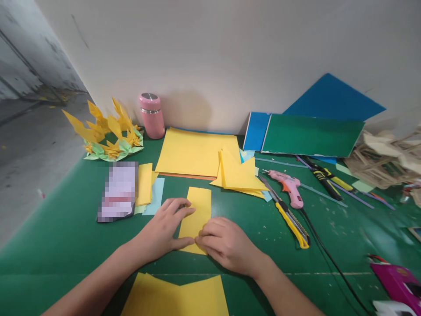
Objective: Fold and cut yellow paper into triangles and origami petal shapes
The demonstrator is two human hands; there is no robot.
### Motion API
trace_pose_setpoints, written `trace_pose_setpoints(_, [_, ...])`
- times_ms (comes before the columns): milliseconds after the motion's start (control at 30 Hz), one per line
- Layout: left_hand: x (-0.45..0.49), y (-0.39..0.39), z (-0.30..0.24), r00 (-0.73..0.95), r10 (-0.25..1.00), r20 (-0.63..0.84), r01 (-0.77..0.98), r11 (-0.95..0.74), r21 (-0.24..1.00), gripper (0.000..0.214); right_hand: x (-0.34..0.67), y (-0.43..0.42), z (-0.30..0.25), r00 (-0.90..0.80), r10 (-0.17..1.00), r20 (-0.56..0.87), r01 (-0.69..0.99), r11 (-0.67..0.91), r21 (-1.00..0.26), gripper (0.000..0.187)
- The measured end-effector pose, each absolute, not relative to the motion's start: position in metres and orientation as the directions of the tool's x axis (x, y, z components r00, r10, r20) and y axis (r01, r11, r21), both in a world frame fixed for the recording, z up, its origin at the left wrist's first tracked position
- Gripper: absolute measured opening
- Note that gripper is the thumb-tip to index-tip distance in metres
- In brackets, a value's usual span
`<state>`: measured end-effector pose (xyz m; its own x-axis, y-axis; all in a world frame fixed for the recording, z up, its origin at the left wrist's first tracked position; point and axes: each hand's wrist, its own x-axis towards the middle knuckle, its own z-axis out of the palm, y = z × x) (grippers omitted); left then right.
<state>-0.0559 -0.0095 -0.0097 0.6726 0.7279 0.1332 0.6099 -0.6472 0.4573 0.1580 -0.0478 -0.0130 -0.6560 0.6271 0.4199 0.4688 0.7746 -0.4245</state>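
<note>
While, over the green table (66, 254), both forearms (112, 276) are angling inward, the left hand (167, 226) is arching with thumb and fingers parted, the right hand (226, 245) is curling, its grip unclear, and the yellow paper (201, 205) is lying between and partly beneath their fingertips.

Paper strip (197, 219): matt, 6 o'clock | tabletop (75, 259): smooth, glossy | flask (154, 125): glossy, metallic band (150, 111), 10 o'clock | cutter (290, 221): plastic, metal blade (269, 188), 4 o'clock | stick model (375, 151): wood, 3 o'clock
</note>
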Motion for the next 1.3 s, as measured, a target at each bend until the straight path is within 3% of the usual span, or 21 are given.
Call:
trace_pose_setpoints(267, [-0.055,-0.009,-0.011,0.677,0.723,0.134,0.624,-0.661,0.417,0.049,0.157,-0.043,-0.023,-0.474,0.758,0.448,0.593,0.651,-0.474,0.022])
trace_pose_setpoints(667, [-0.055,-0.007,-0.013,0.665,0.736,0.128,0.64,-0.649,0.411,0.05,0.174,-0.006,-0.033,-0.367,0.775,0.514,0.768,0.564,-0.303,0.027])
trace_pose_setpoints(800, [-0.055,-0.007,-0.013,0.664,0.736,0.135,0.64,-0.652,0.408,0.051,0.173,-0.02,-0.027,-0.414,0.762,0.498,0.72,0.609,-0.332,0.027])
trace_pose_setpoints(1067, [-0.055,-0.007,-0.016,0.657,0.736,0.163,0.625,-0.653,0.428,0.052,0.174,-0.064,-0.011,-0.52,0.766,0.377,0.494,0.63,-0.599,0.025])
trace_pose_setpoints(1300, [-0.056,-0.008,-0.016,0.65,0.737,0.185,0.625,-0.657,0.422,0.051,0.169,-0.068,-0.008,-0.569,0.713,0.41,0.351,0.661,-0.663,0.021])
